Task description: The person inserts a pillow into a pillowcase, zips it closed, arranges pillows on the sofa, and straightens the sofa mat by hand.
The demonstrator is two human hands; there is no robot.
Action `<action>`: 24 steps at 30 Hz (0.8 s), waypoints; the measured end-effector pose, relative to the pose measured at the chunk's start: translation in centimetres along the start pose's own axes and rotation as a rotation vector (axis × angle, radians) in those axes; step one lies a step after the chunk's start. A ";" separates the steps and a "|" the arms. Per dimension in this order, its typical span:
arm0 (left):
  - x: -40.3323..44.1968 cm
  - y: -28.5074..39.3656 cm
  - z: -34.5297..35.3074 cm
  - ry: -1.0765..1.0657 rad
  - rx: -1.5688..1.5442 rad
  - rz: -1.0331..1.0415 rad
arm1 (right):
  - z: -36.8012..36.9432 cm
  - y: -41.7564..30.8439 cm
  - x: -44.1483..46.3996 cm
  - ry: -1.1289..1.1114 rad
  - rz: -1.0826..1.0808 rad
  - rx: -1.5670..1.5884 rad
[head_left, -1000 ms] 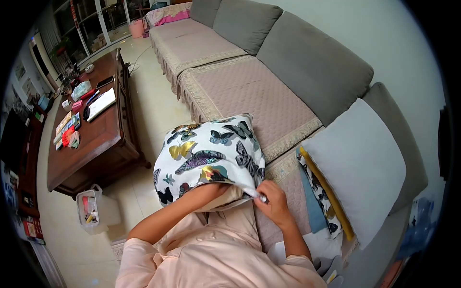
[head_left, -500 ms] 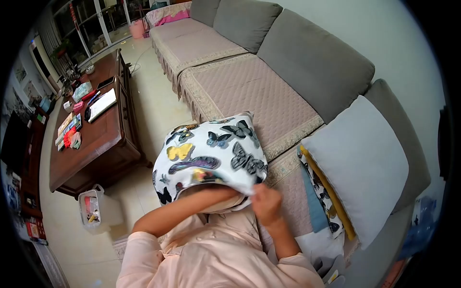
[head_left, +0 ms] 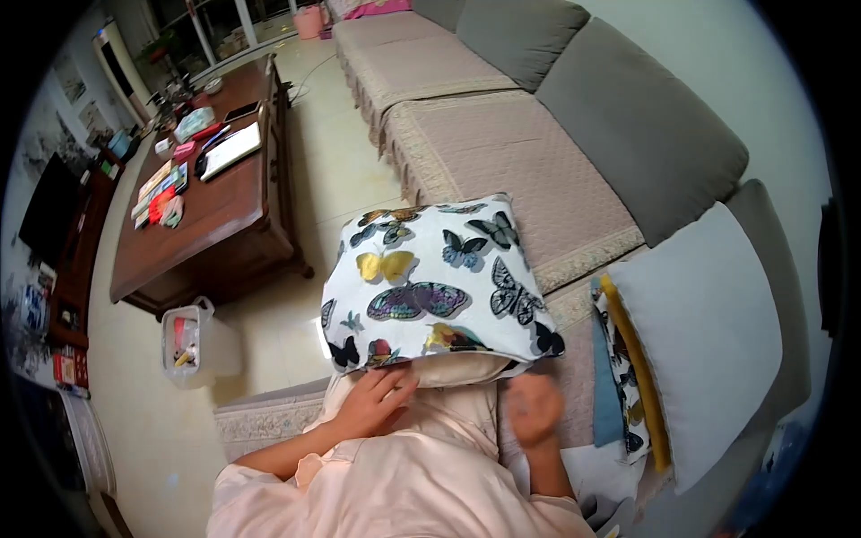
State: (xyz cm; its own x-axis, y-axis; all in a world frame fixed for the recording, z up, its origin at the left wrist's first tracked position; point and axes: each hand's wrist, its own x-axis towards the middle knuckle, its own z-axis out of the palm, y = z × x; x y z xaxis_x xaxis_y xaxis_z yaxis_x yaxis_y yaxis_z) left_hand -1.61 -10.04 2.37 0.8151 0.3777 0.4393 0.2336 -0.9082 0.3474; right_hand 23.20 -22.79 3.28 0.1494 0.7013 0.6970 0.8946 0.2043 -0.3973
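Observation:
A white cushion cover (head_left: 413, 260) with a butterfly print lies across my lap, plump with a cushion inside. Its opening faces me, and the cream inner cushion (head_left: 462, 368) shows in the gap. My left hand (head_left: 378, 396) rests at the left end of this opening, fingers stretched out and their tips at the cover's edge. Close below the cover's right corner is my right hand (head_left: 535, 409), apart from the fabric and smeared by motion. Its fingers look curled, but whether anything is in them I cannot make out.
To the right, a pale grey cushion (head_left: 704, 336) leans over mustard (head_left: 635, 377), butterfly-print and blue (head_left: 607, 386) fabric. The sofa (head_left: 511, 170) runs ahead. At left stand a wooden coffee table (head_left: 193, 247) bearing several small items and a clear plastic bin (head_left: 211, 350).
My left hand has come out of the cover's opening to its left edge. My right hand has let go of the edge and moved down. The cover lies flatter; the view has shifted.

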 end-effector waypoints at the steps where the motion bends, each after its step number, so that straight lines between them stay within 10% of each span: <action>1: -1.8 -0.6 -0.1 0.092 -0.064 0.005 | 1.4 -1.2 -0.1 -0.118 -0.093 0.115; 7: -4.6 -3.1 -0.6 0.485 -0.069 -0.542 | 10.0 -5.5 2.5 -0.663 -0.069 0.048; 10: -5.3 -4.7 2.7 0.544 -0.169 -0.649 | 15.2 -4.4 1.5 -0.418 -0.274 -0.167; 18: -8.1 -5.4 0.0 0.707 -0.872 -0.604 | 12.2 -0.6 3.4 -0.251 0.348 0.812; 19: -8.2 -5.2 -0.5 0.696 -0.960 -0.620 | 11.7 -1.2 2.8 -0.404 0.217 0.786; 21: -8.5 -6.8 -0.7 0.758 -0.974 -0.735 | 11.4 -2.4 2.5 -1.383 0.519 0.435; 24: -8.3 -9.8 -0.6 0.816 -1.015 -0.902 | 11.4 -1.5 3.2 -1.347 0.449 0.450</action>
State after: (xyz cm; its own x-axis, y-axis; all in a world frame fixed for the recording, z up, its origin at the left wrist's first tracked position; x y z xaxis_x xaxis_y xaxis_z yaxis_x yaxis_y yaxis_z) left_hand -11.00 -4.12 -4.20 0.0402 0.9991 -0.0165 -0.2461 0.0259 0.9689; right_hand 17.49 -13.05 -0.68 -0.3459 0.7987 -0.4924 0.6410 -0.1820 -0.7456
